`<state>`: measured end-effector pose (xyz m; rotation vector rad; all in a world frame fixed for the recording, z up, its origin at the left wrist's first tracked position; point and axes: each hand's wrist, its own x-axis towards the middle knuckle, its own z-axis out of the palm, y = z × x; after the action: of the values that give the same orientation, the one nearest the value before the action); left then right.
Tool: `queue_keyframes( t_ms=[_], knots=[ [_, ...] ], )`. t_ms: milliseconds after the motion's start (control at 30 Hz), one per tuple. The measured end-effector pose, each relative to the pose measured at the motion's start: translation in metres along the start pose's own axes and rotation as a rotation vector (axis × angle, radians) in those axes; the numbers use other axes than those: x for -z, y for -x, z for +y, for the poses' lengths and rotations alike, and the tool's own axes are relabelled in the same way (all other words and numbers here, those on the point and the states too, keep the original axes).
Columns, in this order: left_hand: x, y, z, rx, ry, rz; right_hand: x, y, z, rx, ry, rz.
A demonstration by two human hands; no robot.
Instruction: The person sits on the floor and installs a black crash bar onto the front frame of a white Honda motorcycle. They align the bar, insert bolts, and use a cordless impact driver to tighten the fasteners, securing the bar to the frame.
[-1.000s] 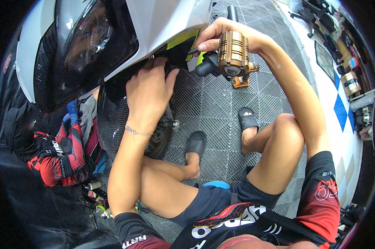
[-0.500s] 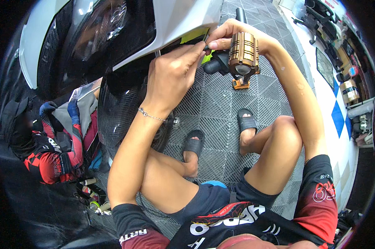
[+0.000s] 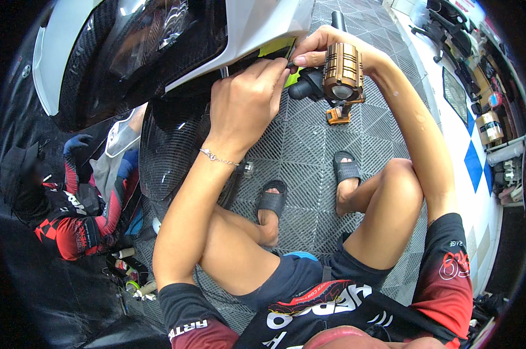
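My left hand [image 3: 245,102] is closed in a pinch at the lower edge of a white fairing [image 3: 266,29], its fingertips meeting those of my right hand [image 3: 321,46]. Between the thumb and fingers of both hands sits a small dark piece [image 3: 290,65], too small to name. Yellow-green surface [image 3: 277,46] shows just behind the fingertips. A bronze-coloured cylindrical lamp [image 3: 342,70] on a black mount [image 3: 309,84] stands in front of my right wrist and hides part of that hand. Left of my hands, a large glossy dark panel [image 3: 146,46] is set into the fairing.
A dark curved carbon-patterned part [image 3: 173,139] lies below the fairing, beside my left forearm. At the left, another person [image 3: 71,203] in blue gloves handles grey cloth [image 3: 104,171]. Grey ridged tiles [image 3: 303,192] cover the floor; shelves with goods [image 3: 489,128] line the right.
My hands stay together at the fairing edge, with only slight finger movement. The other person's gloved hands have shifted, one of them now off the cloth, and a pale panel shows more fully beside them.
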<state>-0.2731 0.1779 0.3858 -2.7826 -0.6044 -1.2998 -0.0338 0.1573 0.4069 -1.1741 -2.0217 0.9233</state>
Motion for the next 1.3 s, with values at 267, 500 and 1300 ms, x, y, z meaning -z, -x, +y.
queue_keyframes(
  t_ms=[267, 500, 1300],
  knots=[
    [-0.009, 0.002, 0.001, 0.057, 0.176, 0.115, 0.002, 0.007, -0.005, -0.023, -0.006, 0.012],
    [-0.002, 0.004, 0.003, 0.073, 0.133, 0.104, -0.002, 0.008, -0.004, -0.003, 0.024, 0.026],
    [0.001, 0.004, -0.031, -0.011, 0.202, 0.066, 0.003, -0.007, 0.018, -0.008, 0.012, 0.069]
  ],
)
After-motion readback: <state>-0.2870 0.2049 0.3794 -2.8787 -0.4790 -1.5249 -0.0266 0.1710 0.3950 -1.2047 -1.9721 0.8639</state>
